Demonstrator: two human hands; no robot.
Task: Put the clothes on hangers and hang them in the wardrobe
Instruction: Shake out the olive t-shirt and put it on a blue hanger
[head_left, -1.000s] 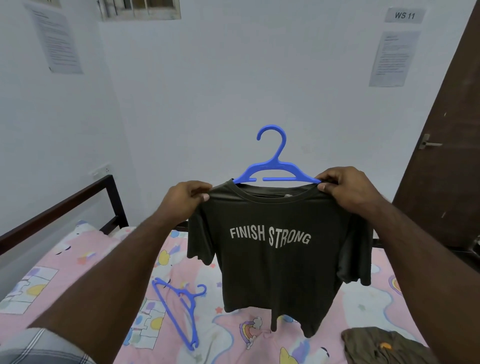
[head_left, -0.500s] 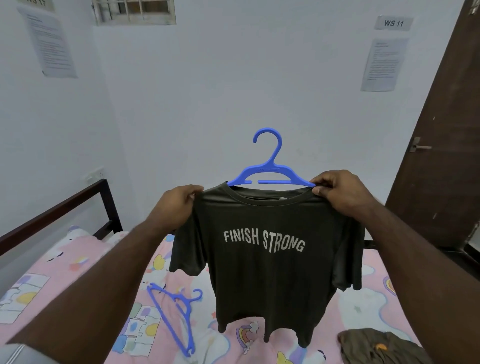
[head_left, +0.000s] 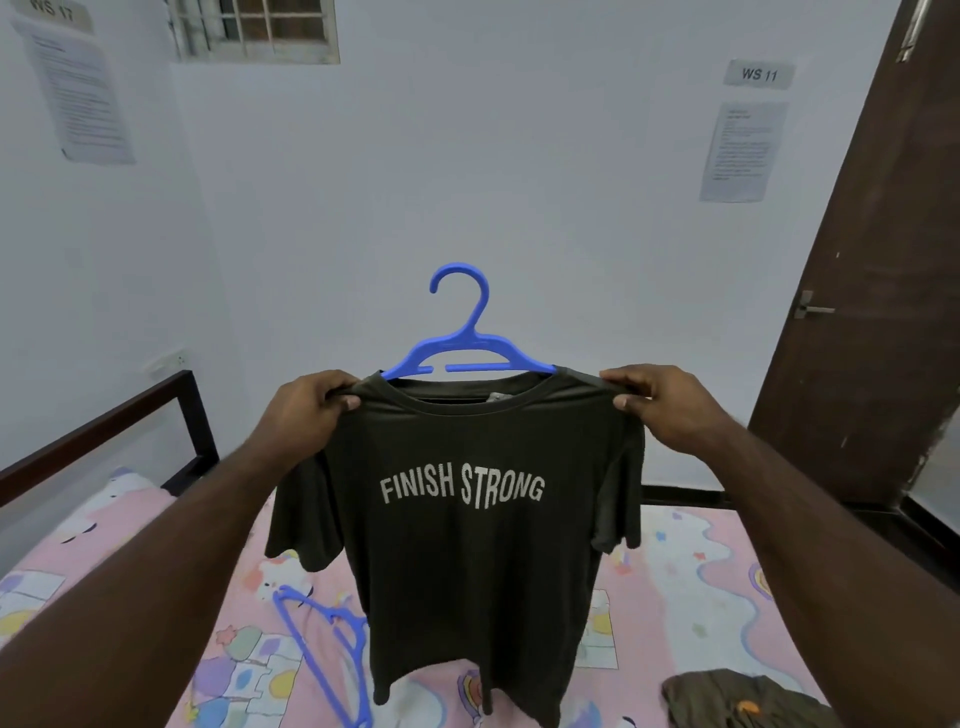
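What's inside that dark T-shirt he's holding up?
A blue hanger: its hook and upper arms stick out of the T-shirt neckline. The arm ends are covered by fabric, where both hands pinch the shoulders.

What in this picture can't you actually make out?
Head view, all of it:
- Blue hanger: its shoulder ends are hidden inside the dark T-shirt.
- Wall notices: text too small to read.
- Olive garment: cut off by the bottom edge.
- Spare hanger on the bed: partly behind the shirt.
- Wardrobe: not in view.
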